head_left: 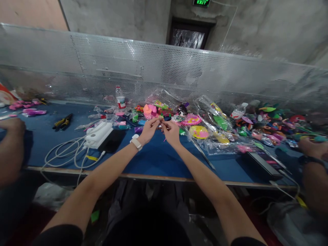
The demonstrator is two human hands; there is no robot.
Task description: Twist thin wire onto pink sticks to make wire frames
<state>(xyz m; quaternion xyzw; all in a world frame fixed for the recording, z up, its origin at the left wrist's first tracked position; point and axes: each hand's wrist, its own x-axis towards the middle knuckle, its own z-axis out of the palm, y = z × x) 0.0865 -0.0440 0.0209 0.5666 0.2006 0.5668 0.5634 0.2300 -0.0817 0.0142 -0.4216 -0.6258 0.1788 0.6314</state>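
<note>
Head view: close work at a blue table point(153, 162)

A perforated metal screen point(143, 68) backs it, before a grey wall point(115, 20) with a lit exit sign point(201, 3). The left hand point(148, 130) and right hand point(171, 131) meet over the table's middle, fingertips pinched together on a small piece point(160, 118) (too tiny to make out), just this side of a pink-and-orange item point(150, 111).
</note>
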